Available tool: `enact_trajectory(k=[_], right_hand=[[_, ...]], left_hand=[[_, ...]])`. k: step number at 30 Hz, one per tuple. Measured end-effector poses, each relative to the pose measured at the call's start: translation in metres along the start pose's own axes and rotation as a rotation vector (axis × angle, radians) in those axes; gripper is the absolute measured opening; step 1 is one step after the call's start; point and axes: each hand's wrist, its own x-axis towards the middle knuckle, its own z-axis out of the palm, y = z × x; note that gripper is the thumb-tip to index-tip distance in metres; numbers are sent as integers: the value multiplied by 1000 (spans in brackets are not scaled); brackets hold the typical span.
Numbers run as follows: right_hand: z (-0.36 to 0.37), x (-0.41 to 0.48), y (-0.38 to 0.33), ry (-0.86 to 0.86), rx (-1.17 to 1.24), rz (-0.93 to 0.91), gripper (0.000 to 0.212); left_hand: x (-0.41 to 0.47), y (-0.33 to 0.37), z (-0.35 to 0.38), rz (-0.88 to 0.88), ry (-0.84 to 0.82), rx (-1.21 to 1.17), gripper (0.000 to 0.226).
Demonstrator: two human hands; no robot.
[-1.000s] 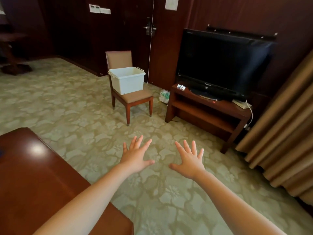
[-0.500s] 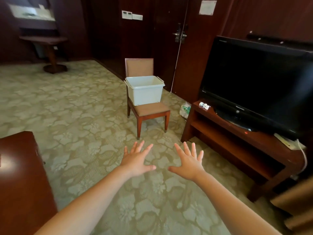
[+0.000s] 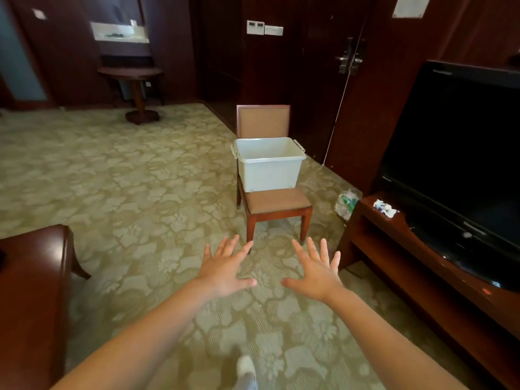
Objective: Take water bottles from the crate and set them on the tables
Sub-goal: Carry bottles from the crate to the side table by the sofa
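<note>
Both hands, left (image 3: 225, 273) and right (image 3: 318, 275), reach forward with fingers spread and hold nothing. The crate (image 3: 269, 164) sits on a chair (image 3: 277, 204) straight ahead, well apart from them, about equally far from either; no bottles can be seen inside.

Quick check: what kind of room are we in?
Likely a hotel room: patterned carpet, a television on a low wooden stand, and a dark wooden door with a lever lock.
</note>
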Motion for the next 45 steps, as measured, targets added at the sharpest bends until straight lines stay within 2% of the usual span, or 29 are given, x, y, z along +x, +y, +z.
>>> enact_trajectory(k=[5,10,16,23,32,40,45], right_hand=[[-39,112,26,10,-3,4,102],[-80,215,56,90,33,21,101],[-85,305,97,1,65,57,102],[-112,458,125,-39,48,-39,103],[-184,648,162,-65,-62,-217,98],[-188,768,165,-138,-107,-270,98],[-180,857,157,-178,-82,-246,100]], left_hand=[[125,-7,-34,4,12,14,96],[244,-6,-69,38,26,22,95],[341,-6,-70,35,-25,48,96],[469,-16,-94,-86,7,36,96],[621,-9,-141,-276,86,-7,94],[712,-37,-154,-383,49,-44,92],[796,-81,-161,-362,-4,-25,92]])
